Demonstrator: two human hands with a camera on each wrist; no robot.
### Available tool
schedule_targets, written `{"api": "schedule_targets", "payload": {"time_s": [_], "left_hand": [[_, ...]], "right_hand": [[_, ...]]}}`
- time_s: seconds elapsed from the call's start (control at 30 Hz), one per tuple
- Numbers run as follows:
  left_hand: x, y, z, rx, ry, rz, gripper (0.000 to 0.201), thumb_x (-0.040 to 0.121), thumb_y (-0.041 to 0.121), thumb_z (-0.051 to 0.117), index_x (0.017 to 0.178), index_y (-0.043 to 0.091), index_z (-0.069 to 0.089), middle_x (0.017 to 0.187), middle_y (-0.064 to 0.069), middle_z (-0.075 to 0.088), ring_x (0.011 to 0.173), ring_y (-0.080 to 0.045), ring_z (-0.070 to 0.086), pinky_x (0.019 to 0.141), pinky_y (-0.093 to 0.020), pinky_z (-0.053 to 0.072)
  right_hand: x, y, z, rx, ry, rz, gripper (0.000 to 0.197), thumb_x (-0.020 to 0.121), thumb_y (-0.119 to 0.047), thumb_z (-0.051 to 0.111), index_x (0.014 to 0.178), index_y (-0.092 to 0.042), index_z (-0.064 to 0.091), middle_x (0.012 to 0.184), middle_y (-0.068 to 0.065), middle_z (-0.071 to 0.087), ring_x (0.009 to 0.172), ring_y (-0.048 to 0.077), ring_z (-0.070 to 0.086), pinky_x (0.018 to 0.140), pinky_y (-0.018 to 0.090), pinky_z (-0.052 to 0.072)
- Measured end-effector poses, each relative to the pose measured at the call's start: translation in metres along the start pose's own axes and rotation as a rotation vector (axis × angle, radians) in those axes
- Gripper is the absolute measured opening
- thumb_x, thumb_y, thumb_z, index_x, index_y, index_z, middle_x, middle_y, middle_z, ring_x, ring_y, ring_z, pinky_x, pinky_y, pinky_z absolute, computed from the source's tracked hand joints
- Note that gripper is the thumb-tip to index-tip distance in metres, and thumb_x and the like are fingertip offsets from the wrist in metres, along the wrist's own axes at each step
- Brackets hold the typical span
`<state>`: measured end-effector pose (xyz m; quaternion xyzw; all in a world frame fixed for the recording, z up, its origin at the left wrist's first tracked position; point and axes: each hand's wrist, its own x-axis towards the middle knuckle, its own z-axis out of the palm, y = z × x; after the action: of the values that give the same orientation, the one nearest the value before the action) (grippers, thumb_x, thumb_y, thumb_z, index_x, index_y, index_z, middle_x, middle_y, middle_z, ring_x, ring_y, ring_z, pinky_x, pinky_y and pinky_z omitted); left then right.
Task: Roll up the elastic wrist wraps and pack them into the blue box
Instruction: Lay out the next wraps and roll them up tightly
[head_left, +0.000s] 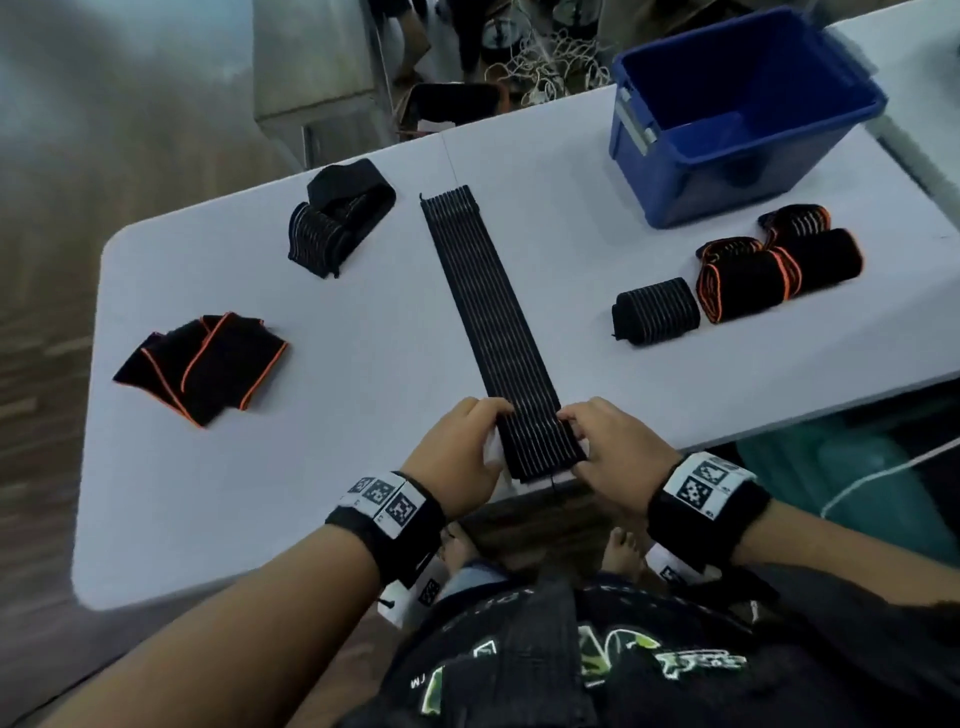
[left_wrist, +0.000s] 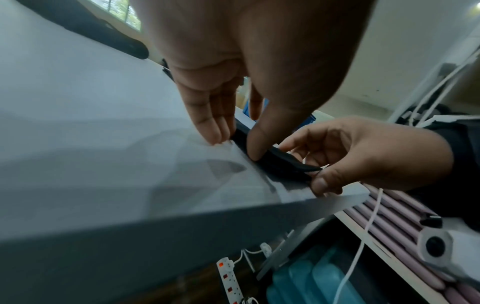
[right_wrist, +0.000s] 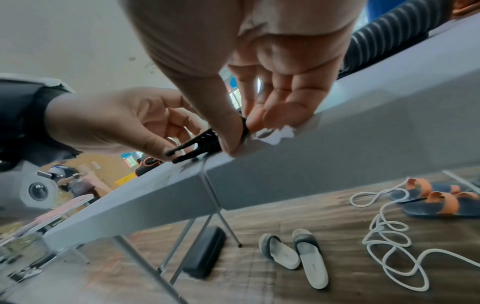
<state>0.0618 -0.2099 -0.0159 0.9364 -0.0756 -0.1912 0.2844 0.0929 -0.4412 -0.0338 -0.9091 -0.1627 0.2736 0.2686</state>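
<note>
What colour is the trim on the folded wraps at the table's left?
Orange trim on black folded wraps; head view.

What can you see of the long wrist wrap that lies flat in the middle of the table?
The long wrist wrap is black elastic fabric with thin pale lengthwise stripes. It lies unrolled and flat on the white table, running from the near edge away toward the far side. Its near end is folded up a little, pinched by the left hand and the right hand at either edge.

White table (head_left: 363, 519) — wrist wraps (head_left: 498, 312), blue box (head_left: 727, 156) on it.
</note>
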Motion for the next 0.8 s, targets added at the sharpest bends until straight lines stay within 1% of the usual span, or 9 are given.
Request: {"api": "schedule_targets", "payload": {"time_s": [0.13,0.23,0.3,0.37,0.43,0.53,0.6,0.7,0.8], "left_hand": [[-0.015,0.003,0.017,0.052,0.063,-0.028,0.058,0.081,0.019,0.074,0.135,0.017,0.055,0.134,-0.001,0.052,0.121,-0.021,0.05,0.105,-0.031,0.044],[-0.023,0.006,0.027,0.085,0.136,-0.042,0.05,0.082,0.019,0.072,0.13,0.016,0.06,0.133,-0.001,0.053,0.116,-0.024,0.052,0.102,-0.032,0.045],[-0.026,0.01,0.032,0.116,0.15,-0.052,0.051,0.08,0.021,0.074,0.129,0.014,0.062,0.13,-0.003,0.054,0.113,-0.027,0.053,0.098,-0.039,0.048],[-0.03,0.015,0.038,0.131,0.176,-0.067,0.05,0.079,0.02,0.074,0.127,0.011,0.065,0.126,-0.007,0.056,0.108,-0.031,0.054,0.093,-0.045,0.051],[-0.033,0.017,0.046,0.13,0.232,-0.076,0.043,0.08,0.015,0.073,0.122,0.009,0.068,0.119,-0.011,0.057,0.101,-0.034,0.057,0.087,-0.048,0.054],[-0.034,0.018,0.054,0.116,0.279,-0.118,0.037,0.083,0.016,0.075,0.12,0.01,0.071,0.111,-0.012,0.061,0.098,-0.034,0.059,0.086,-0.045,0.054],[-0.032,0.02,0.051,0.065,0.249,-0.18,0.03,0.09,0.025,0.071,0.119,0.014,0.072,0.107,-0.009,0.064,0.101,-0.03,0.06,0.088,-0.036,0.048],[-0.029,0.023,0.044,-0.029,0.262,-0.308,0.025,0.097,0.036,0.061,0.091,0.015,0.074,0.082,-0.005,0.069,0.085,-0.025,0.064,0.068,-0.03,0.036],[-0.023,0.025,0.041,-0.129,0.278,-0.418,0.038,0.098,0.04,0.059,0.073,0.013,0.068,0.066,0.0,0.065,0.072,-0.021,0.061,0.065,-0.031,0.038]], "right_hand": [[-0.003,0.003,0.001,-0.049,-0.012,-0.118,0.065,0.08,-0.008,0.07,0.141,-0.016,0.047,0.125,0.003,0.05,0.109,0.024,0.058,0.095,0.037,0.049],[-0.006,0.006,0.001,-0.139,-0.004,-0.233,0.06,0.078,-0.006,0.07,0.135,-0.011,0.053,0.119,0.007,0.055,0.103,0.028,0.06,0.09,0.041,0.052],[-0.007,0.01,0.002,-0.175,0.039,-0.344,0.05,0.077,-0.002,0.067,0.127,-0.007,0.059,0.11,0.01,0.058,0.092,0.031,0.063,0.079,0.043,0.055],[-0.008,0.015,0.004,-0.186,0.087,-0.426,0.041,0.078,-0.002,0.065,0.119,-0.005,0.064,0.102,0.011,0.06,0.081,0.031,0.063,0.07,0.042,0.057],[-0.008,0.019,0.005,-0.201,0.101,-0.455,0.038,0.08,-0.004,0.065,0.118,-0.005,0.065,0.099,0.01,0.06,0.078,0.031,0.063,0.068,0.04,0.056],[-0.009,0.019,0.002,-0.191,0.09,-0.417,0.034,0.087,-0.014,0.064,0.121,-0.011,0.065,0.102,0.006,0.059,0.086,0.027,0.062,0.076,0.035,0.051],[-0.007,0.015,-0.002,-0.163,0.034,-0.341,0.024,0.095,-0.028,0.058,0.115,-0.017,0.065,0.101,0.002,0.056,0.09,0.022,0.059,0.08,0.032,0.047],[0.0,0.01,-0.012,-0.149,-0.05,-0.241,0.026,0.099,-0.04,0.05,0.086,-0.02,0.058,0.089,0.001,0.055,0.083,0.02,0.055,0.074,0.034,0.043],[0.009,0.006,-0.019,-0.073,-0.064,-0.17,0.038,0.098,-0.041,0.052,0.074,-0.013,0.062,0.074,0.003,0.06,0.074,0.022,0.056,0.068,0.035,0.043]]}}
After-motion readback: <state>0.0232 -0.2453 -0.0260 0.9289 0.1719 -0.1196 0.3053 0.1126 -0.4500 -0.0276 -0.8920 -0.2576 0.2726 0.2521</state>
